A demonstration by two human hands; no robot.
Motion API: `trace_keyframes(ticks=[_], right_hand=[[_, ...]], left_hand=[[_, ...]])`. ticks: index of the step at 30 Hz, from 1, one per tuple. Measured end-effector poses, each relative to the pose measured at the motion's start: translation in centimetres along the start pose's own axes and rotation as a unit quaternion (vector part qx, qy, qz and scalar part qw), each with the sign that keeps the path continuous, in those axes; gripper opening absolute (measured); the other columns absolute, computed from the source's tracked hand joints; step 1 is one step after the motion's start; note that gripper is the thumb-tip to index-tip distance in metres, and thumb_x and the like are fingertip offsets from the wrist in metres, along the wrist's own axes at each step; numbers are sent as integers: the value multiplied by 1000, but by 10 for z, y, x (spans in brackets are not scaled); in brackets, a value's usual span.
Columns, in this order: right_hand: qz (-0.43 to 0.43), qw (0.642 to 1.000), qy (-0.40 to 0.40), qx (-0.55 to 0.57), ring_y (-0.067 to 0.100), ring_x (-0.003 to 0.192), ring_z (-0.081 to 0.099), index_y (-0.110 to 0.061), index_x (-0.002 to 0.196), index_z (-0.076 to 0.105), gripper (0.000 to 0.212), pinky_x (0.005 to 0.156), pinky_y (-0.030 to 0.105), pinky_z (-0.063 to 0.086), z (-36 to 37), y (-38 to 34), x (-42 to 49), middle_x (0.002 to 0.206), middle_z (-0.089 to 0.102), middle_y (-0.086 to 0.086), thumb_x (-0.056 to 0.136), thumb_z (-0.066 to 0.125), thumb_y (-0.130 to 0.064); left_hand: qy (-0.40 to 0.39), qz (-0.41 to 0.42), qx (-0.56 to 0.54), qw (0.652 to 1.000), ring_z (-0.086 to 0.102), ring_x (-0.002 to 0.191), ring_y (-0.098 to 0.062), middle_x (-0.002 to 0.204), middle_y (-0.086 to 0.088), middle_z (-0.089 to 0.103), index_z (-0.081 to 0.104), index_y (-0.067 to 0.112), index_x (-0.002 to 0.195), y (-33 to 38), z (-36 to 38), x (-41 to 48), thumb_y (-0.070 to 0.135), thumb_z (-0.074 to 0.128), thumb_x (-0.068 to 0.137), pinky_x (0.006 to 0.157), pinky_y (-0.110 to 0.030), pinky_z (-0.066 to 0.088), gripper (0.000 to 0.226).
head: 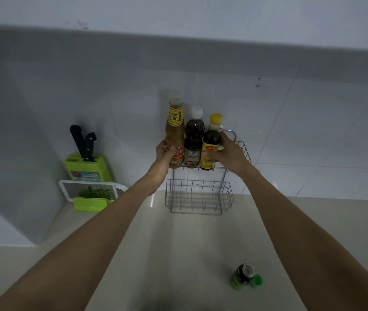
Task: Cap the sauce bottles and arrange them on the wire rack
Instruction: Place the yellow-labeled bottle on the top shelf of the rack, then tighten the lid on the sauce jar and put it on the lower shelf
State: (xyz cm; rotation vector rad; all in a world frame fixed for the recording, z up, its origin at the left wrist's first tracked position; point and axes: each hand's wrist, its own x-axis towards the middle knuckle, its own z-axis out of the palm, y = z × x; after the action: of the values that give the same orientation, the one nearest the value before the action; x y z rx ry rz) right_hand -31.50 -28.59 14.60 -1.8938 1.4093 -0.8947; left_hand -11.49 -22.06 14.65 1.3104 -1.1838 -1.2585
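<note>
Three capped bottles stand side by side in the upper shelf of a grey wire rack on the tiled wall. The tall yellowish sauce bottle is on the left, and my left hand grips its lower part. A dark bottle with a white cap stands in the middle. My right hand holds the dark bottle with the yellow cap on the right. The rack's lower basket has nothing in it. On the counter near me a small green-labelled bottle stands open, its green cap beside it.
A green knife block with two black-handled knives stands at the left against the wall. A white and green grater lies in front of it. The pale counter stretches from the wall toward me.
</note>
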Motion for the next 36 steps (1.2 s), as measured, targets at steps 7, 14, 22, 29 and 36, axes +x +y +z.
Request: trace_keyframes(ticks=[7, 14, 22, 29, 36], right_hand=[[26, 999, 12, -22, 24, 112, 59, -12, 130, 38, 74, 92, 37, 49, 10, -1, -6, 122, 62, 5, 74, 78, -40], [-41, 980, 196, 15, 23, 118, 50, -8, 133, 44, 60, 100, 38, 44, 26, -12, -61, 129, 53, 8, 81, 72, -18], [-97, 994, 44, 5, 15, 101, 58, -12, 115, 59, 28, 90, 33, 51, 68, -42, -148, 115, 62, 4, 87, 62, -7], [-179, 949, -243, -89, 12, 96, 60, -19, 106, 65, 18, 86, 28, 50, 118, -62, -210, 110, 66, -1, 89, 63, -24], [-206, 906, -327, -173, 15, 89, 57, -22, 109, 60, 39, 77, 36, 51, 165, -76, -252, 100, 62, -1, 86, 59, -53]], left_hand=[[1, -2, 33, 999, 22, 144, -19, 158, 1, 17, -4, 25, 152, 3, 2, -6, 42, 28, 101, 114, -38, 19, 63], [84, 21, 115, 990, 42, 131, -20, 143, -4, 46, 41, 21, 139, -9, -11, -41, 39, 46, 96, 99, -27, 31, 47], [132, 54, 100, 985, 56, 101, -5, 111, 2, 64, 67, 14, 109, -41, -47, -144, 8, 51, 94, 81, -2, 41, 23], [261, -59, 71, 961, 56, 103, -16, 117, -6, 63, 65, 11, 114, -124, -99, -236, -4, 46, 91, 85, -24, 41, 33], [58, -111, 176, 976, 48, 125, -20, 123, 1, 57, 50, 23, 120, -196, -97, -295, -16, 43, 62, 104, -32, 37, 71]])
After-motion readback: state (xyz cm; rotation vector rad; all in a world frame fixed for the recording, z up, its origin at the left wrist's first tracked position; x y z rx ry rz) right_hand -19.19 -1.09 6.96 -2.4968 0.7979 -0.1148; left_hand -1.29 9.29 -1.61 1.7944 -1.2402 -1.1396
